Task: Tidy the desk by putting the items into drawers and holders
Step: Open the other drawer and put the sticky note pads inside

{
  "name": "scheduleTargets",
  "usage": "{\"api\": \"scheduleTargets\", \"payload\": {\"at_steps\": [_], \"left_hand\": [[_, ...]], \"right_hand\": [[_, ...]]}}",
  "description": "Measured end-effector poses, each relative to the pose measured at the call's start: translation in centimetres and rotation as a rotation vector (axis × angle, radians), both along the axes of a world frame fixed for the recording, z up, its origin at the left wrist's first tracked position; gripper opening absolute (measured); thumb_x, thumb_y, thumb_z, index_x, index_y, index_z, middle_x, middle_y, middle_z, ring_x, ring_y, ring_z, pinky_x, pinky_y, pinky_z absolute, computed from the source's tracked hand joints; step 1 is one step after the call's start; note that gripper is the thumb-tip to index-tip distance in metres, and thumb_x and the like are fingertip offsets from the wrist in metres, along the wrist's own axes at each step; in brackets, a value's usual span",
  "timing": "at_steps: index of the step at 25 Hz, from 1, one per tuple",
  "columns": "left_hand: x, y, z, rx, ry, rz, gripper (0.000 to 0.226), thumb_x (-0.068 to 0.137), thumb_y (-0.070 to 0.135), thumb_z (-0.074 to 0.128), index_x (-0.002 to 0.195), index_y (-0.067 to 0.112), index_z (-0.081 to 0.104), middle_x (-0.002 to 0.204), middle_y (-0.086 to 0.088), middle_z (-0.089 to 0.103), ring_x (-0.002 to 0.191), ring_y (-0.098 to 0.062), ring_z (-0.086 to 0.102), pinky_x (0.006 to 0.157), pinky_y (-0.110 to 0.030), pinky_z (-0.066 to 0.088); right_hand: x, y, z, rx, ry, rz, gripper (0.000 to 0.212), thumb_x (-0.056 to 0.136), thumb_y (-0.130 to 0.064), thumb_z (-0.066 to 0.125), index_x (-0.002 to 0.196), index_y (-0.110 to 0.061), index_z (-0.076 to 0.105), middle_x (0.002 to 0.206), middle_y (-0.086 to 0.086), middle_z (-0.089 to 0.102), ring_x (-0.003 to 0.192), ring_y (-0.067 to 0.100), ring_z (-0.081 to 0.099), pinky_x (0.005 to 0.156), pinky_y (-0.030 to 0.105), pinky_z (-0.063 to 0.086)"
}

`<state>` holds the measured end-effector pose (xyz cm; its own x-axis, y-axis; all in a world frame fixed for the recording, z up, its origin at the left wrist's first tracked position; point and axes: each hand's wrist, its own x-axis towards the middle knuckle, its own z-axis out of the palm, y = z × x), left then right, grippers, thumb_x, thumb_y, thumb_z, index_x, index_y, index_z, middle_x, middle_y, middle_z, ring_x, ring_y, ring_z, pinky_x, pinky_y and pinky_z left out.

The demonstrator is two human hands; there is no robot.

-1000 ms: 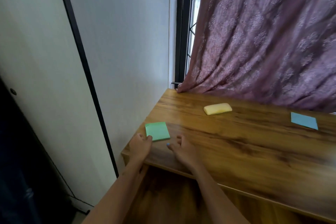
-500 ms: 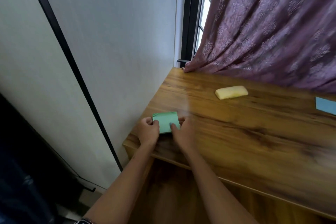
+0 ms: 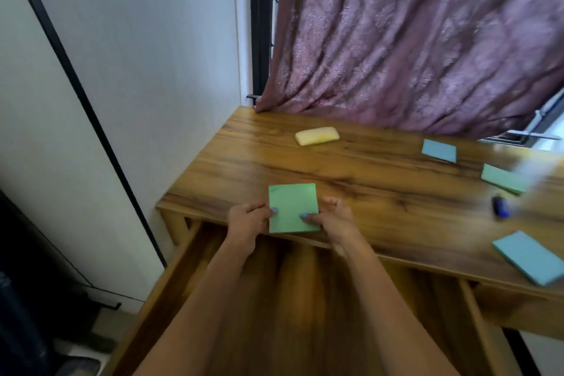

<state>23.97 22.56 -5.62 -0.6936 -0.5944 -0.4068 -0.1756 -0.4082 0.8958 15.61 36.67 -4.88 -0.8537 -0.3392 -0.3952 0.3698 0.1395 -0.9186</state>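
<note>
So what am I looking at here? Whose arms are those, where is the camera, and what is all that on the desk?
There is no robot: these are a person's bare arms, filmed by a wide-angle camera worn on the head, looking forward and down. The left hand and right hand together hold a green pad of square notes by its sides, at the front edge of the wooden desk, above an open wooden drawer. On the desk lie a pale yellow rounded block, two light blue pads, another green pad and a small dark blue object, too blurred to name. A mauve patterned curtain hangs behind.
</note>
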Motion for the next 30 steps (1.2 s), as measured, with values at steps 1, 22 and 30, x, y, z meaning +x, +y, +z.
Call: {"api": "scheduleTargets", "payload": {"at_steps": [1, 22, 30], "left_hand": [[0.6, 2.2, 0.2, 0.019, -0.006, -0.059, 0.033, 0.083, -0.004, 0.063, 0.116, -0.004, 0.057, 0.107, -0.017, 0.065, 0.092, -0.027, 0.065, 0.067, -0.033, 0.055], [5.1, 27.3, -9.1, -0.324, -0.419, -0.928, 0.053, 0.081, -0.011, 0.061, 0.126, 0.012, 0.047, 0.116, -0.012, 0.053, 0.090, -0.028, 0.063, 0.067, -0.043, 0.059], [2.9, 28.1, -11.3, -0.499, -0.489, -1.038, 0.036, 0.078, -0.006, 0.068, 0.106, 0.012, 0.053, 0.111, -0.011, 0.057, 0.102, -0.029, 0.064, 0.074, -0.038, 0.059]], "right_hand": [[0.5, 2.5, 0.1, 0.019, -0.016, 0.027, 0.059, 0.070, 0.001, 0.077, 0.117, -0.017, 0.045, 0.116, 0.010, 0.063, 0.100, 0.024, 0.064, 0.082, 0.042, 0.057], [8.9, 26.6, -5.2, 1.283, 0.447, 0.679, 0.033, 0.082, -0.003, 0.066, 0.115, -0.001, 0.058, 0.119, 0.016, 0.061, 0.111, 0.032, 0.060, 0.091, 0.037, 0.050], [9.1, 25.6, -8.2, 1.408, 0.471, 0.778, 0.035, 0.089, 0.003, 0.052, 0.124, -0.002, 0.055, 0.128, 0.014, 0.054, 0.118, 0.030, 0.055, 0.094, 0.037, 0.049]]}}
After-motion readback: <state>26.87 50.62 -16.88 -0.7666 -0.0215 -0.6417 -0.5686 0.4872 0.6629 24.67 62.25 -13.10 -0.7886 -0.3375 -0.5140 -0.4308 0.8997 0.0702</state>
